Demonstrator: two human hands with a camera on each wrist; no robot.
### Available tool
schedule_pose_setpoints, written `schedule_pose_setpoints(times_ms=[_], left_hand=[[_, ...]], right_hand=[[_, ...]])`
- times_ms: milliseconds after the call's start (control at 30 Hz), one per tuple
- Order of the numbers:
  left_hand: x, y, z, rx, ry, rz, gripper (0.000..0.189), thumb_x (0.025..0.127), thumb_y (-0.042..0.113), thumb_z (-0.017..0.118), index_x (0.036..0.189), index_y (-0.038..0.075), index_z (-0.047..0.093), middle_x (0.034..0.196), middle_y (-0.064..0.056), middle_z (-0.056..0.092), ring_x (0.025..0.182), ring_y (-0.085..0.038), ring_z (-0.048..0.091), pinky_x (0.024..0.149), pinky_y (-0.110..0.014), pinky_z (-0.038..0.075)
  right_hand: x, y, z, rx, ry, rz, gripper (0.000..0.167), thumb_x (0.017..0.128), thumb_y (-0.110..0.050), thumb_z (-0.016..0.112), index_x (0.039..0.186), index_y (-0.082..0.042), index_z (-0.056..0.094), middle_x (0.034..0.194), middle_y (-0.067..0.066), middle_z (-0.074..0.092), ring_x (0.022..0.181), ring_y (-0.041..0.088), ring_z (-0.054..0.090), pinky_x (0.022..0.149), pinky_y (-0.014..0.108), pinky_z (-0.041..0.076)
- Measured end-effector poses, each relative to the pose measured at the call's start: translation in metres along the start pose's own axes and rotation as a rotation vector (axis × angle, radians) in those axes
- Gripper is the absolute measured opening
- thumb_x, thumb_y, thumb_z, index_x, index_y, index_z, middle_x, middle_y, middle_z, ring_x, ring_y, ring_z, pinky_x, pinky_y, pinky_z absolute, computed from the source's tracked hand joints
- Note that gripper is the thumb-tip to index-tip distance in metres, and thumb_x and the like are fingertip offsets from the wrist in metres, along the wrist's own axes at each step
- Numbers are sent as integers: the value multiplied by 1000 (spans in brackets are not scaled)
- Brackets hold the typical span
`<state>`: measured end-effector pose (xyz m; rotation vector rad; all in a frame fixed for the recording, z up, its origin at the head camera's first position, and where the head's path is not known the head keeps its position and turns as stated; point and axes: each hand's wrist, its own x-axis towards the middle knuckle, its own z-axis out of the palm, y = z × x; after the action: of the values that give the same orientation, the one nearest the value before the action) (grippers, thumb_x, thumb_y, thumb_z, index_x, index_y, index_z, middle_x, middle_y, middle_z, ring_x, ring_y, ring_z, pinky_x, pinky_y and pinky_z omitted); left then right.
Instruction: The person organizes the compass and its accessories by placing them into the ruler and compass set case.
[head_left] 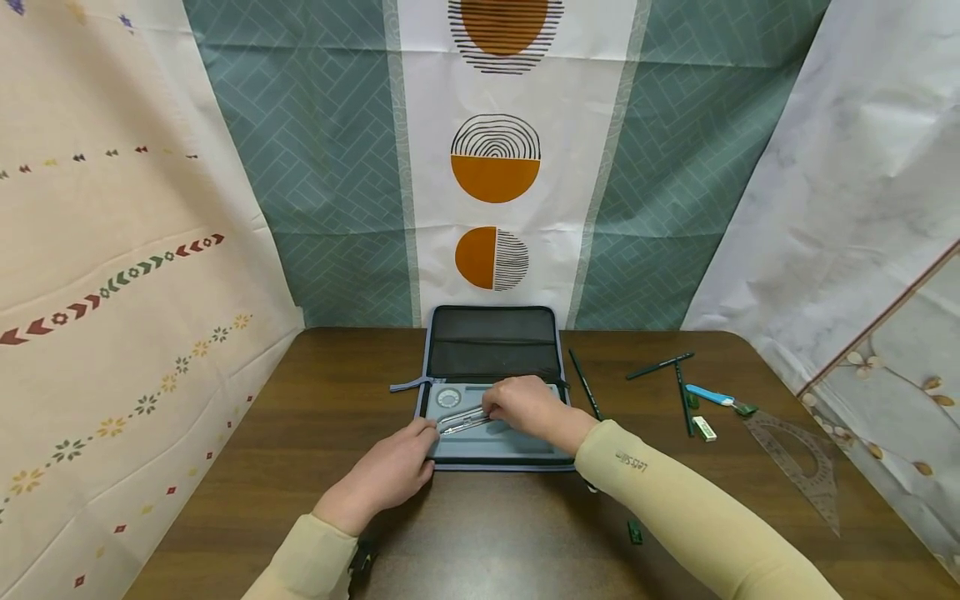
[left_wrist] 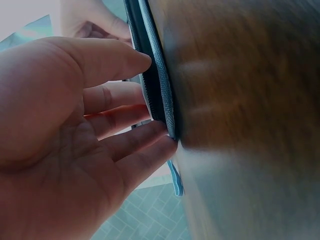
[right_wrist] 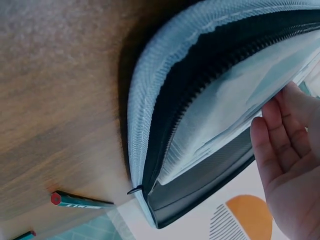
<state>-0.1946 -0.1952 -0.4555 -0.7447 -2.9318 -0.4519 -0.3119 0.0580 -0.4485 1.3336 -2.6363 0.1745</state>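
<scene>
An unzipped case point(head_left: 491, 463) with a pale blue tray insert lies on the table, lid raised at the back. My right hand point(head_left: 525, 404) reaches over the tray and pinches one end of a silvery metal drawing compass point(head_left: 461, 421), which lies slantwise over the insert. In the right wrist view the fingers point(right_wrist: 280, 135) of this hand bend at the tray's edge; the compass is hidden there. My left hand point(head_left: 393, 467) rests at the case's front left corner. Its thumb and relaxed fingertips touch the zippered edge point(left_wrist: 161, 75) in the left wrist view.
Right of the case lie a dark green pencil point(head_left: 585, 385), two more pencils, a blue-handled tool point(head_left: 709, 395), an eraser point(head_left: 704, 428) and a clear protractor set square point(head_left: 795, 458). A small green sharpener-like piece point(head_left: 635, 532) lies under the right forearm. Hanging cloths border the table.
</scene>
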Motion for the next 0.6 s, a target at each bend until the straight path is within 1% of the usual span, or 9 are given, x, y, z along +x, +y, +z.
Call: schedule_pose_setpoints(times_ms=[233,433,600], left_hand=[[-1,1,0,-1,1,0,35,98,2,80,130,-7,69,138,-19,64,117,-29,70,96,-46,61],[-1,1,0,-1,10,14,35,98,1,80,129,-8,69,138,-20,64,118,-31,70,97,-47,61],[-1,-1,1,12,20,31,35,97,1,80,129,-8,69,138,-20,64,120,-33,70,97,-47,61]], right_hand=[[-4,2,0,19,-6,-9,4,99,-14,85,101,-18,84,100,-7,80,85,10,71,76,33,60],[-11,3,-4,103,-8,-2,5,101,-15,83,104,-18,83,101,-6,78,84,8,66,77,34,59],[-18,6,-6,168,-18,18,10,103,-20,82,112,-17,82,106,-7,76,88,7,65,80,33,59]])
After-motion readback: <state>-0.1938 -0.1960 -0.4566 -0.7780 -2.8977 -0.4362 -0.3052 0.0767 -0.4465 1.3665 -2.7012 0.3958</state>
